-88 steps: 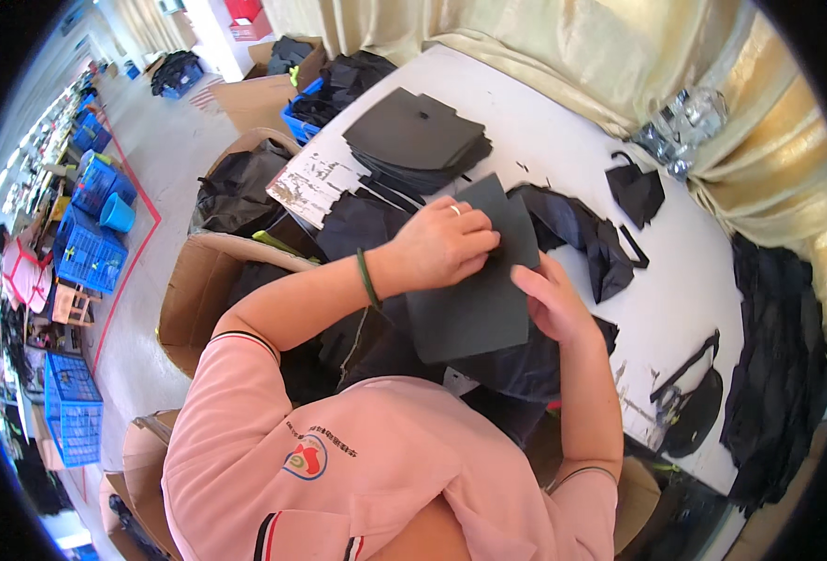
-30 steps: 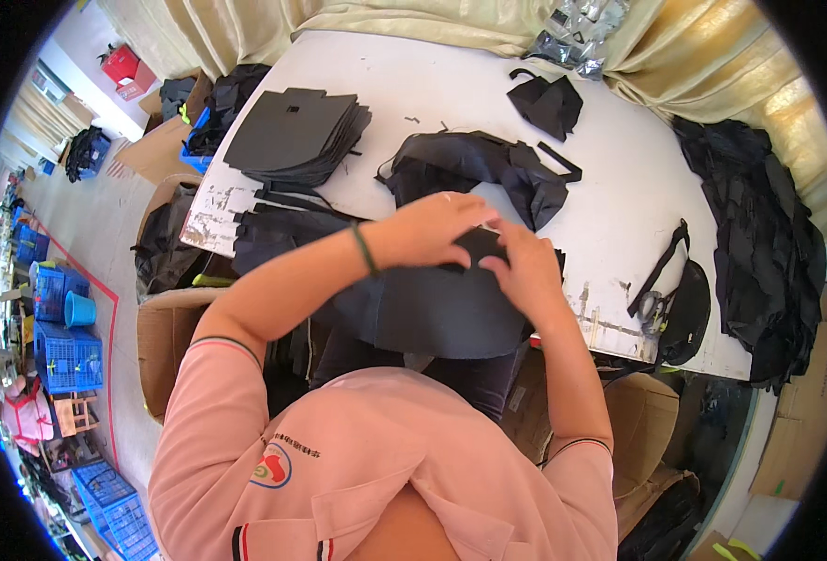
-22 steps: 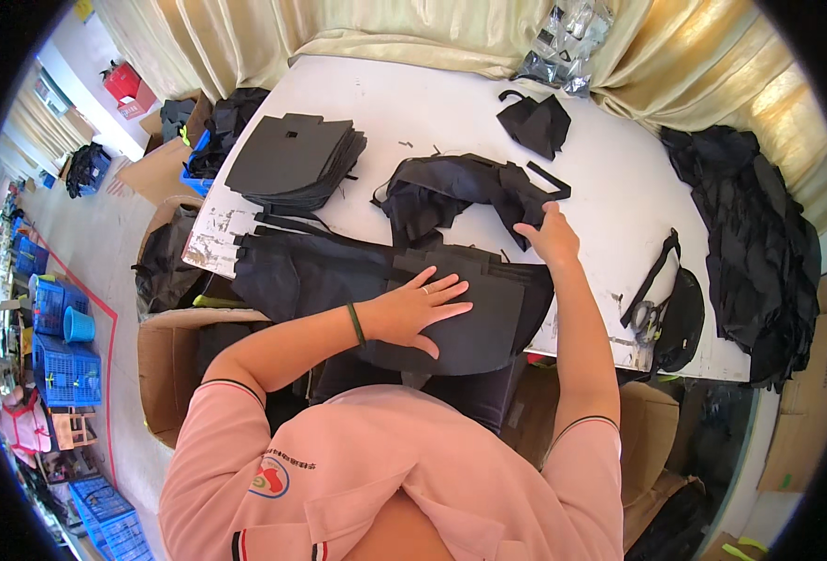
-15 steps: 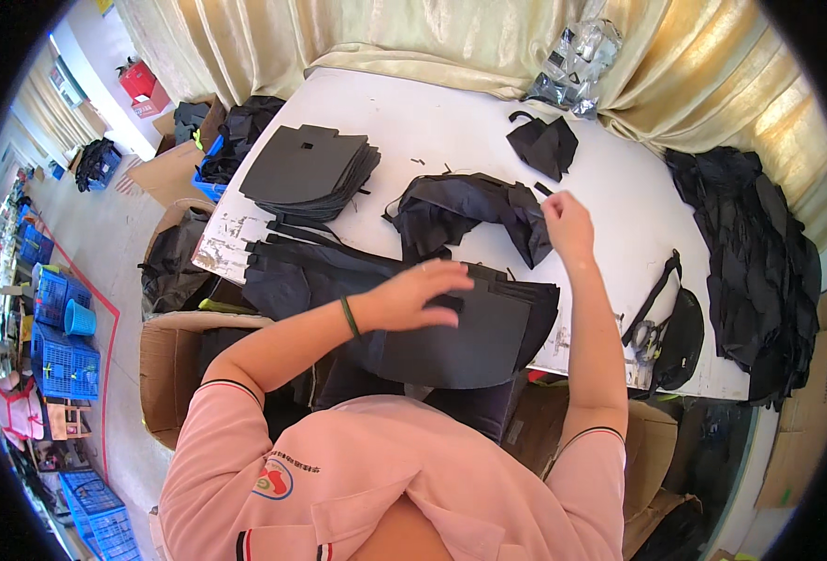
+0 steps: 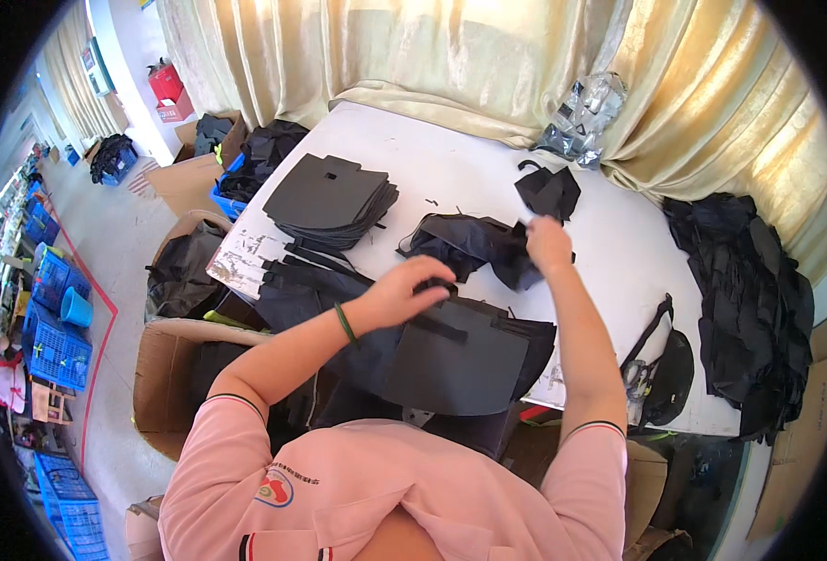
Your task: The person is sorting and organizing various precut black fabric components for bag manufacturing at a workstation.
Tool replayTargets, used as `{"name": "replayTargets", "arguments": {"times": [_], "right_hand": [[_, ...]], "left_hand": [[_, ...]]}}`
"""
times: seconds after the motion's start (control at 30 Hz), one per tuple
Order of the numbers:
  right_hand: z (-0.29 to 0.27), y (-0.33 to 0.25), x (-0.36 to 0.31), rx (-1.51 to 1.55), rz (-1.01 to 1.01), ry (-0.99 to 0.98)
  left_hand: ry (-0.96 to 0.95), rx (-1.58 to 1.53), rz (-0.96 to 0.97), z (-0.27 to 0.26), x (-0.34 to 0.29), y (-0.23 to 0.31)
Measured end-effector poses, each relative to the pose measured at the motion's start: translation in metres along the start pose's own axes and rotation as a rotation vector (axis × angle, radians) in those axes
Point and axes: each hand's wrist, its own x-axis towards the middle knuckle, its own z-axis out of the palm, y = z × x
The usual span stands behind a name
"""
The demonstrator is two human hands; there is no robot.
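Note:
My left hand (image 5: 404,292) is over the near edge of the table, fingers curled toward the thumb. Something dark shows between them, too small to make out. Under it lies a stack of flat black panels (image 5: 455,365) on black fabric, overhanging the table's edge. Farther right, my right hand (image 5: 549,245) is closed in a pinch on a short black strip (image 5: 521,228). This hand is just above a crumpled black fabric piece (image 5: 460,241). Behind it rests a smaller folded black fabric piece (image 5: 548,191) with a loop.
On the white table (image 5: 413,140), another stack of black panels (image 5: 324,196) sits at the left. Scissors (image 5: 633,379) lie beside a black pouch (image 5: 670,379) at the right, near a large black fabric pile (image 5: 740,309). A clear plastic bag (image 5: 586,117) stands by the curtain. Cardboard boxes (image 5: 175,374) flank the table.
My right hand has moved a little left with the black strip, over the crumpled fabric. My left hand's fingers, spread before, are now curled. The view has tilted up slightly.

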Motion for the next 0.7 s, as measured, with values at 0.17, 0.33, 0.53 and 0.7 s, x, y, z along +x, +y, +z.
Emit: {"name": "replayTargets", "arguments": {"times": [0.17,0.33,0.53,0.7], "right_hand": [[-0.125,-0.071,0.001,0.688,-0.346,0.316],[-0.227,-0.136,-0.026,1.052,-0.548,0.214],[-0.275,-0.175,-0.041,1.19,-0.722,0.161],[-0.29,-0.19,-0.046,1.273,-0.845,0.061]], "left_hand": [[0.361,-0.329,-0.061,-0.044,0.048,-0.021],[0.29,-0.386,0.008,-0.094,0.099,0.01],[-0.151,-0.727,-0.125,-0.111,0.097,0.055],[-0.311,-0.467,0.027,-0.107,0.086,0.028]]}}
